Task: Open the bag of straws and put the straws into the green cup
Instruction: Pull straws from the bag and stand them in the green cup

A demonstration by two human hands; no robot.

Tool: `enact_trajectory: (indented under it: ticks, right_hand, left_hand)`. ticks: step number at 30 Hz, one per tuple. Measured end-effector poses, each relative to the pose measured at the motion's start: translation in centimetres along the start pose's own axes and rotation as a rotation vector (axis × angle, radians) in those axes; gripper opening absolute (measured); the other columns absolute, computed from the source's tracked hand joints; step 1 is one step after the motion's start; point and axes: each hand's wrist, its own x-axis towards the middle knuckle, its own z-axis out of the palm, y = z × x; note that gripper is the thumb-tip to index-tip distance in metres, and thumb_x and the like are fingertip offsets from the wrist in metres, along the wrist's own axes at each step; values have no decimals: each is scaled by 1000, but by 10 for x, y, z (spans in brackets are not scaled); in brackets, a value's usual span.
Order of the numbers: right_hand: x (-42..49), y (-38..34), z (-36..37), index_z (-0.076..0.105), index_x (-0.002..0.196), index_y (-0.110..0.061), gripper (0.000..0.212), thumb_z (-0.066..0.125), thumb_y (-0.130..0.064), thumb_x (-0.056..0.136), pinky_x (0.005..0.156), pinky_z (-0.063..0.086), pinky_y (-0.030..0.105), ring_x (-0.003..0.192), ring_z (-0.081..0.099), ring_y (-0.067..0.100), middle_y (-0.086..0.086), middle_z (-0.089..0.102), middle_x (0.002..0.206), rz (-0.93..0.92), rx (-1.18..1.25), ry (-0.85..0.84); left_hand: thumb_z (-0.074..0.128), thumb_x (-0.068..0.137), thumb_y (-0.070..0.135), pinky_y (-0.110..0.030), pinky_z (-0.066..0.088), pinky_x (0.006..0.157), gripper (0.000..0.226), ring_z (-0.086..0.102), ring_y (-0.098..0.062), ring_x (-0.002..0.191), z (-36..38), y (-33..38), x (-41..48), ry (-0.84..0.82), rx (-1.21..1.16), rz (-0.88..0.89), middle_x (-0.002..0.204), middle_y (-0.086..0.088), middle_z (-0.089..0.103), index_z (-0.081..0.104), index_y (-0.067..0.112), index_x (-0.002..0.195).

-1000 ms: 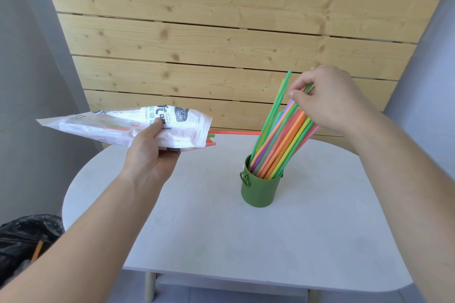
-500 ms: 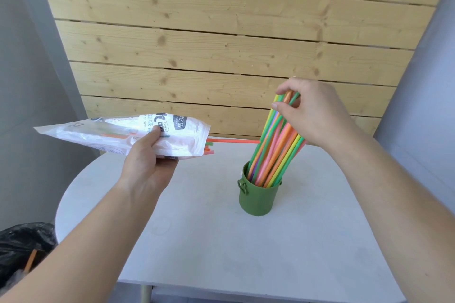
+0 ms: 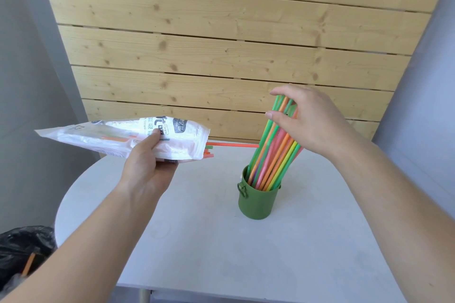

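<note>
While the left hand (image 3: 147, 170) grips the white printed plastic bag (image 3: 118, 138) left of the dark green cylindrical cup (image 3: 258, 202), thumb on top and fingers beneath, the right hand (image 3: 312, 125) curls round the tops of the bundle of coloured plastic straws (image 3: 273, 155), apparently pinching them. They stand tilted in the cup on the white table (image 3: 197, 241). 1 orange straw (image 3: 234, 145) shows between bag and cup.

Green cup (image 3: 257, 202) upright; multicoloured straws (image 3: 275, 152) leaning right inside; white bag (image 3: 98, 135) horizontal, straw ends (image 3: 208, 151) poking from open mouth.
</note>
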Motion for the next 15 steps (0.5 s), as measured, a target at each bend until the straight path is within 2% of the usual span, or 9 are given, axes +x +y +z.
enact_trajectory:
  ticks: [5, 9, 11, 12, 14, 15]
  right_hand:
    - [2, 5, -3, 59, 132, -26, 49, 71, -41, 87, 93, 38, 31, 119, 51, 22, -3, 57, 114, -20, 14, 131]
    - [1, 4, -3, 64, 126, -18, 47, 74, -37, 84, 94, 39, 29, 116, 53, 26, 4, 59, 116, -37, 43, 248]
    - [-2, -5, -5, 68, 114, -13, 33, 69, -33, 87, 89, 45, 31, 103, 57, 27, 6, 59, 106, -89, 91, 417]
    - [-5, -11, -8, 68, 105, -13, 24, 65, -31, 90, 81, 48, 35, 90, 59, 24, 3, 60, 95, -111, 128, 490]
    - [-11, -25, -13, 64, 85, -16, 21, 58, -34, 95, 62, 47, 37, 62, 52, 19, -5, 56, 67, -85, 202, 473]
    - [-15, -33, -13, 60, 79, -18, 28, 54, -39, 97, 56, 43, 36, 55, 49, 18, -6, 53, 57, -29, 206, 375]
  left_hand:
    - [60, 102, 5, -47, 57, 100, 12, 78, -17, 92, -1, 2, 0, -8, -28, 9, 86, -1, 81, 65, 13, 110]
    - [59, 103, 6, -47, 56, 102, 10, 78, -17, 90, 1, 4, -3, -15, -41, 13, 83, 0, 81, 64, 13, 108]
    - [58, 103, 6, -47, 58, 97, 10, 78, -17, 87, 4, 5, -6, -10, -32, 14, 80, 0, 80, 64, 12, 109]
    - [57, 104, 5, -47, 59, 93, 11, 78, -18, 89, 5, 5, -7, -12, -28, 19, 83, -1, 81, 63, 12, 110]
    - [57, 104, 5, -48, 60, 90, 14, 77, -21, 99, 6, 8, -8, -23, -40, 25, 105, -4, 81, 63, 11, 116]
    - [57, 104, 6, -50, 60, 92, 20, 77, -22, 104, 7, 10, -9, -37, -56, 21, 117, -6, 78, 62, 9, 123]
